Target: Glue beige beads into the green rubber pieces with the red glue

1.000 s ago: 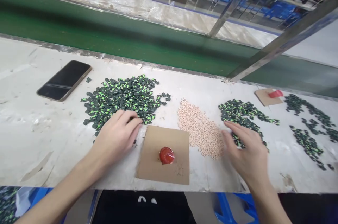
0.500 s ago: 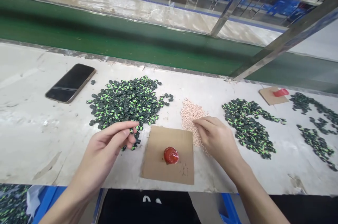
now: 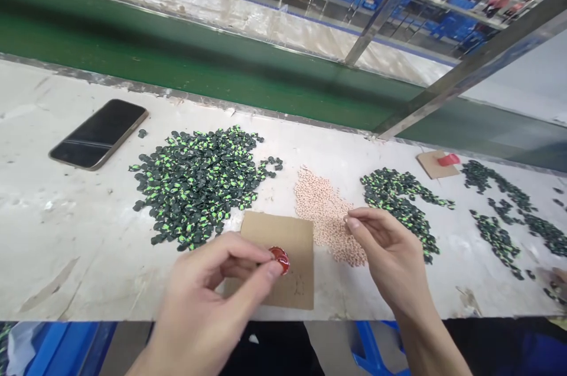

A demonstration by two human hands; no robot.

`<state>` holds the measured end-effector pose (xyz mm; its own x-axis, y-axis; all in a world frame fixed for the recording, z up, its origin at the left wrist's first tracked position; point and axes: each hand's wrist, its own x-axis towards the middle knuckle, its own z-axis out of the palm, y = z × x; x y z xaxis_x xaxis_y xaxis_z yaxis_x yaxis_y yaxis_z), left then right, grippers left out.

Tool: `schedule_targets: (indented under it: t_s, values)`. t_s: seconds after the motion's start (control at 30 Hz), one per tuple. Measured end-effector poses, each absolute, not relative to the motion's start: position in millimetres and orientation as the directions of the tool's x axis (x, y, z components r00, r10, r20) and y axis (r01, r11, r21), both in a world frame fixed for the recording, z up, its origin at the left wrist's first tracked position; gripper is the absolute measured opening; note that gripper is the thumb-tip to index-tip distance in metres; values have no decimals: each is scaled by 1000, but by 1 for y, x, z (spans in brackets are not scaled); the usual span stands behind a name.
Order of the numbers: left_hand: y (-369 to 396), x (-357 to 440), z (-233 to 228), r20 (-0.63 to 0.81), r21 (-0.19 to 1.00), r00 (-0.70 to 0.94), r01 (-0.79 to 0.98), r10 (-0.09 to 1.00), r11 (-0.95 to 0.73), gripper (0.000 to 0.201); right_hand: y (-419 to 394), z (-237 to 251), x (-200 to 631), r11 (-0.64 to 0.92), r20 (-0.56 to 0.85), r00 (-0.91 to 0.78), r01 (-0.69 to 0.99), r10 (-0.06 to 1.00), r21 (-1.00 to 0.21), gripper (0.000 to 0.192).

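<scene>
My left hand [image 3: 217, 296] is closed in a pinch, its fingertips at the glossy red paste [image 3: 280, 259] on a square of brown cardboard [image 3: 257, 225]. Whatever lies between those fingers is hidden. My right hand [image 3: 394, 252] pinches thumb and forefinger together just above a spread of small pale pink beads [image 3: 316, 199]; anything in that grip is too small to make out. Left of the cardboard lies a large heap of small black and bright green pieces [image 3: 204, 178].
A phone [image 3: 100, 134] lies at the left. To the right are a second heap of black-green pieces [image 3: 387, 184], smaller piles [image 3: 496, 240] and another cardboard piece [image 3: 436, 164] bearing a red cylinder [image 3: 449, 159]. A green belt [image 3: 199, 78] runs behind; another person's hand [image 3: 560, 274] shows at the right edge.
My left hand has moved right from the black-green heap to the red paste. My right hand has lifted off the beads and shifted slightly right, fingers still pinched. The view has shifted somewhat.
</scene>
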<state>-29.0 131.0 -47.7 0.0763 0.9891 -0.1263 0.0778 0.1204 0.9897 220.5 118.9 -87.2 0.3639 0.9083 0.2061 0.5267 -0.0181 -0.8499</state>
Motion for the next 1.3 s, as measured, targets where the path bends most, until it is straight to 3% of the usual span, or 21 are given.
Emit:
schedule_targets:
  t_s: [0.07, 0.17, 0.27, 0.33, 0.43, 0.5, 0.6, 0.7, 0.87, 0.97, 1.07, 1.2, 1.3]
  values:
    - [129, -17, -50, 63, 987, 182, 134, 981, -89, 14, 112, -83, 216, -32, 151, 372, 442, 916, -896, 6]
    - [128, -1, -58, 320, 898, 324, 196, 890, -394, 17, 99, -77, 204, -26, 39, 337, 188, 941, -982, 6]
    - [125, 11, -65, 444, 839, 336, 170, 831, -517, 18, 87, -72, 188, -13, -22, 285, -33, 958, -999, 8]
    - [122, 16, -66, 393, 896, 314, 81, 864, -437, 16, 82, -70, 178, 13, -8, 274, -75, 962, -997, 8]
    - [119, 17, -60, 14, 1000, 368, -5, 930, -13, 14, 80, -72, 166, 113, 90, 308, -59, 947, -992, 9]
    - [118, 16, -55, -238, 965, 398, -9, 886, 263, 14, 77, -75, 162, 185, 177, 318, 6, 931, -983, 9]
    - [119, 14, -49, -370, 911, 397, -23, 840, 413, 11, 73, -80, 159, 271, 292, 276, 112, 916, -956, 17]
    - [120, 10, -49, -322, 933, 403, -19, 857, 360, 11, 69, -83, 159, 297, 316, 266, 111, 910, -948, 20]
    - [124, -1, -55, -128, 991, 478, 41, 869, 124, 15, 71, -82, 165, 206, 218, 151, 92, 964, -974, 14]
    - [127, -9, -55, -59, 996, 505, 83, 861, 20, 17, 73, -76, 169, 160, 167, 34, 159, 985, -974, 14]
    - [128, -16, -53, -22, 989, 536, 137, 844, -61, 18, 75, -68, 170, 215, 206, -59, 279, 977, -936, 20]
    - [124, -21, -55, -22, 978, 575, 184, 818, -103, 18, 73, -62, 169, 307, 263, -162, 392, 951, -867, 23]
    - [119, -27, -64, -34, 987, 537, 152, 843, -57, 17, 69, -69, 170, 260, 206, -170, 421, 964, -869, 21]
